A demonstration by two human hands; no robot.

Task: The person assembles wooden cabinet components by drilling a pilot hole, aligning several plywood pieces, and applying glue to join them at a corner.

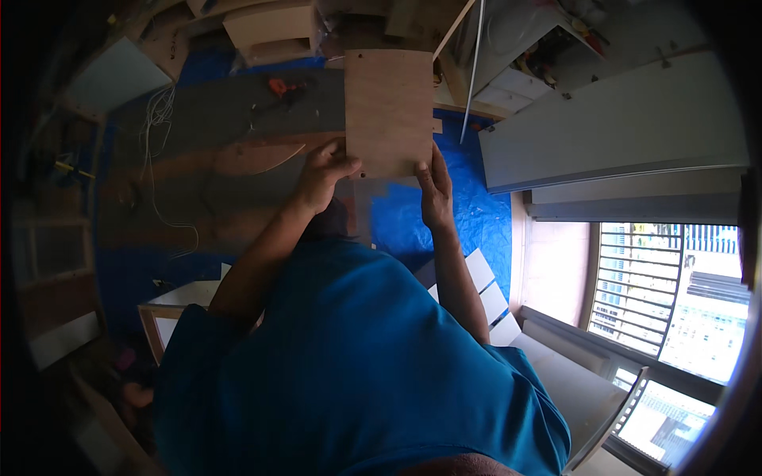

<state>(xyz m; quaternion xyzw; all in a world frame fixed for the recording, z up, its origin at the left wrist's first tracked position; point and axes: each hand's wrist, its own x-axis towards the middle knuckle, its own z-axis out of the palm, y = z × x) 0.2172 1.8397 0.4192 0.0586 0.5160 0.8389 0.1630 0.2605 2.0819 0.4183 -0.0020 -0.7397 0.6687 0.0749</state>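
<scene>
Between my two hands I hold up a flat, light-brown wooden panel (389, 111), roughly rectangular, with small dark holes near its left corners. My left hand (324, 174) grips the lower left corner, thumb across the face. At the lower right edge my right hand (436, 190) clasps the panel, its thumb also on the front. The fingers behind the panel are partly hidden. Beyond it to the left, an orange and black power drill (282, 89) lies on a dark work surface (238, 111).
Blue plastic sheeting (476, 214) covers the floor. A loose white cable (155, 119) trails at the left. Large white panels (611, 119) lean at the right, above a barred window (635, 278). White boards (492, 297) lie beside my right forearm. A wooden box (274, 36) stands at the back.
</scene>
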